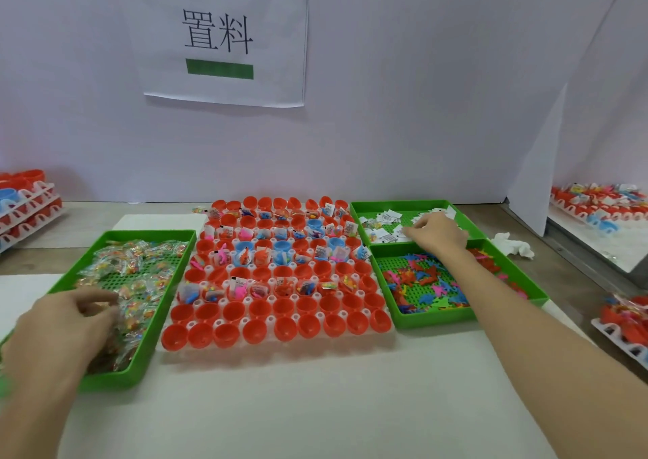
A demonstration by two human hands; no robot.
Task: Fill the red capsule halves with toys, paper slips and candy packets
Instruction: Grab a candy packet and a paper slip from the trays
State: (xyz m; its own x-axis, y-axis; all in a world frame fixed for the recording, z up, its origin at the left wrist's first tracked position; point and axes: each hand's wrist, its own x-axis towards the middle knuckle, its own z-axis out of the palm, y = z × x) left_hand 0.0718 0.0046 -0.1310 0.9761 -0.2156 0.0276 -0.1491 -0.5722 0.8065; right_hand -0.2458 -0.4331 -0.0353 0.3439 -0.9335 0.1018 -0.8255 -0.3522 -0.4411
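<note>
Both hands are out at the supply trays. The right hand (436, 235) reaches to the far green tray (403, 204), fingers curled down onto the paper slips (385, 218); whether one is pinched cannot be told. The left hand (66, 325) is blurred over the candy packets (140, 269) in the left green tray (147, 234), fingers bent, its grip unclear too.

Between the trays sits the white rack (271, 318) of red capsule halves (280, 325). The middle rows are loaded and the two nearest rows are bare.

Best play is to lift one slip and one packet only, then drop them into cups that lack them. The slips overlap and the packets look slippery, so doubles are likely. The right forearm hangs over the toys (424, 279), and a low return could drag some out. A few blue halves (280, 246) sit among the red, and a crumpled tissue (513, 244) lies beyond the trays.
</note>
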